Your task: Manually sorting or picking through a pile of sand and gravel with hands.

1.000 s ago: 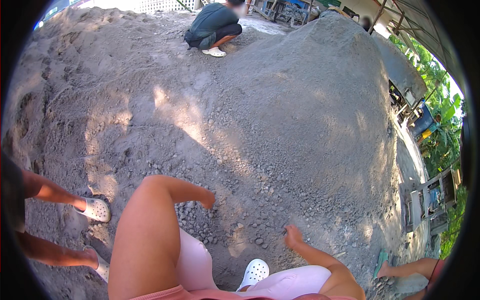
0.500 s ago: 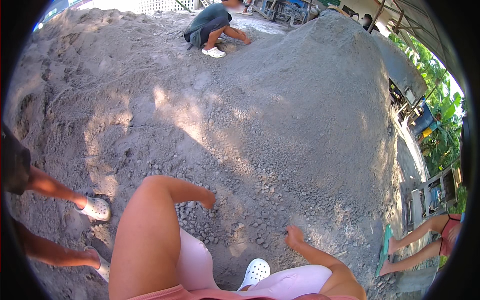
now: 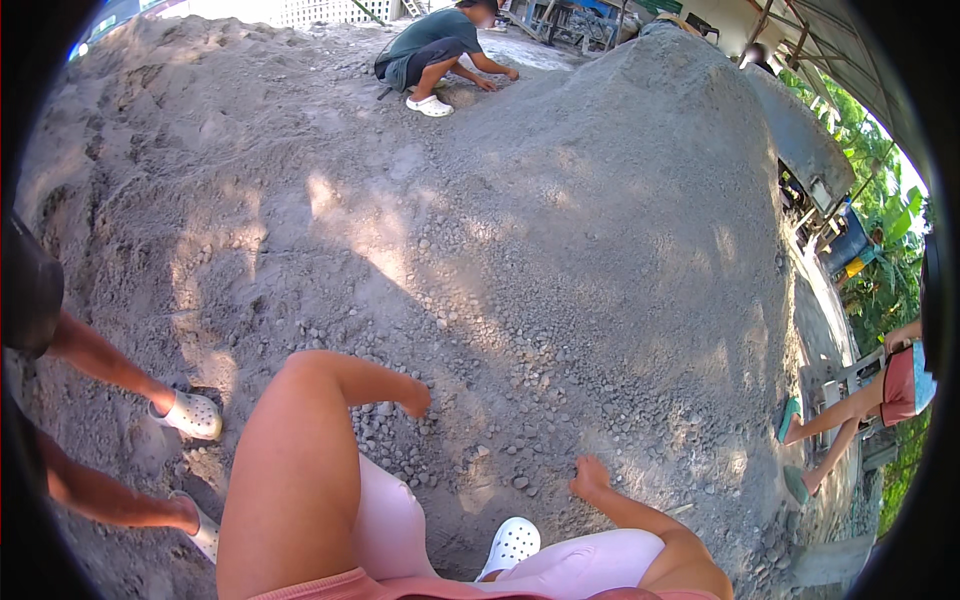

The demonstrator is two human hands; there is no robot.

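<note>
A big grey mound of sand and gravel (image 3: 600, 230) fills most of the view, fine and smooth on its upper slope, coarser toward the foot, where loose pebbles (image 3: 400, 440) lie scattered in a band. Patches of sunlight fall across the left slope.

The left hand (image 3: 415, 400) rests among the pebbles at the foot of the mound, fingers curled down into the stones; whether they grip anything cannot be told. The right hand (image 3: 590, 476) lies on the gravel further right, fingers bent and touching the grit, holding nothing that shows. Between the two arms sits the person's own white perforated clog (image 3: 510, 545), on the ground just below the pebbles, beside pale pink trouser legs.

At the left edge stand another person's bare legs in white clogs (image 3: 190, 415), close to the left arm. At the top a crouching person (image 3: 435, 50) in a dark green shirt touches the mound. At the right edge a third person (image 3: 860, 410) in green sandals steps past machinery and green plants.
</note>
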